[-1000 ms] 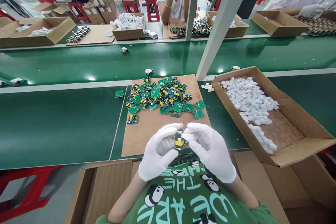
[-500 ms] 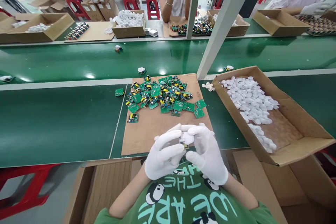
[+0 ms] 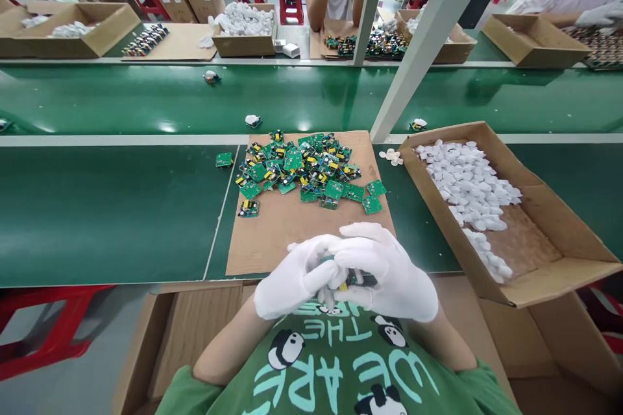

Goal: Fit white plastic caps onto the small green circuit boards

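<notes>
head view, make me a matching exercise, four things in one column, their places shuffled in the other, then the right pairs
1. circuit board pile
2. heap of white pieces
3. partly hidden circuit board
4. small off-white discs

A. in the open cardboard box
B. on the flat cardboard sheet
C. on the green tabletop, between sheet and box
D. between left hand and right hand

Pairs: 1-B, 2-A, 3-D, 4-C

My left hand (image 3: 298, 277) and right hand (image 3: 395, 272) are gloved white; my circuit board (image 3: 357, 277) shows yellow; the near cardboard sheet (image 3: 277, 243) is brown.
</notes>
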A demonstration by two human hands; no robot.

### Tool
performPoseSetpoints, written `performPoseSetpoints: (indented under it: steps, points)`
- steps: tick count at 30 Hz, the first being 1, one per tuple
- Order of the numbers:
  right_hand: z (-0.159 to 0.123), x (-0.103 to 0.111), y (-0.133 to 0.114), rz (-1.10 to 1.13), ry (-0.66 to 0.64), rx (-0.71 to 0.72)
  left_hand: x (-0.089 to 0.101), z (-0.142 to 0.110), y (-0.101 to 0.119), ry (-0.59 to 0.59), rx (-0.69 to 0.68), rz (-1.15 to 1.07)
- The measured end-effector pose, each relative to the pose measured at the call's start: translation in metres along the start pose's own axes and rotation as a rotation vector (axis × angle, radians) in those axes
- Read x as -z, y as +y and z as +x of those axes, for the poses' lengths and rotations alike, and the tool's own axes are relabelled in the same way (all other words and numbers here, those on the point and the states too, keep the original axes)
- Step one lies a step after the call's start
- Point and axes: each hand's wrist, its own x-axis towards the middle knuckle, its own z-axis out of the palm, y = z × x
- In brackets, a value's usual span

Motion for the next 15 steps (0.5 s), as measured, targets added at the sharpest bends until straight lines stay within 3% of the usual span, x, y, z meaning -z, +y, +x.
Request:
performPoseSetpoints:
  steps: [6, 11, 15]
  points:
    - [-0.012, -0.016, 0.019, 0.144, 0.122, 0.045, -0.003, -0.001, -0.001, -0.071, 0.034, -0.019]
    - [-0.013, -0.016, 0.017, -0.025, 0.076, 0.087, -0.009, 0.001, 0.0, 0.022, -0.048, 0.112]
    - [-0.01, -0.016, 0.017, -0.045, 0.155, 0.181, -0.012, 0.003, -0.002, 0.097, -0.054, 0.193]
